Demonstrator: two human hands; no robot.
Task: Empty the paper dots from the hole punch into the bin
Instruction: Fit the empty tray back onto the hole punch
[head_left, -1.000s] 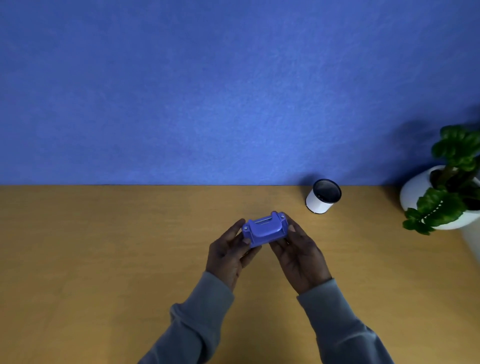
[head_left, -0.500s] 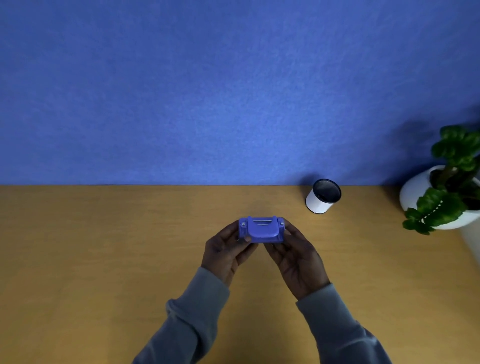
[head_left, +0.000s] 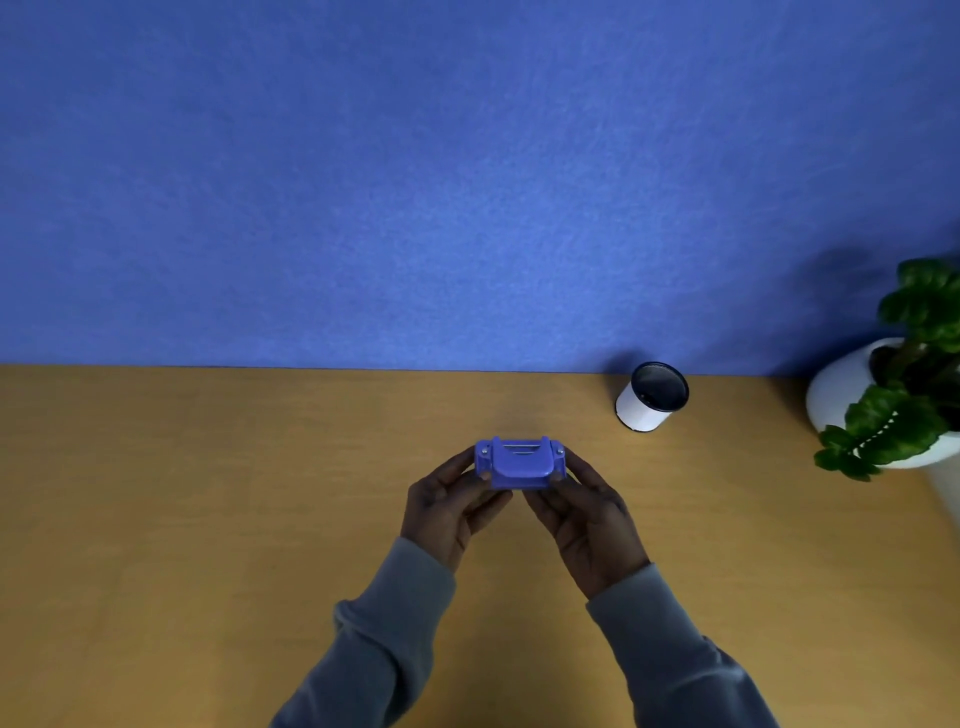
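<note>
A small blue hole punch (head_left: 519, 463) is held level above the middle of the wooden desk, its lever side facing me. My left hand (head_left: 449, 506) grips its left end and my right hand (head_left: 584, 512) grips its right end, fingertips under and beside the body. The bin (head_left: 652, 397) is a small white cylinder with a dark rim and dark inside; it stands upright near the back of the desk, to the right of and beyond the punch. No paper dots are visible.
A blue wall (head_left: 467, 182) rises straight behind the wooden desk (head_left: 208, 519). A green plant in a white pot (head_left: 893, 410) stands at the right edge, right of the bin.
The hole punch has been turned from tilted to level and drawn slightly left and toward me. Both hands stayed on it throughout.
</note>
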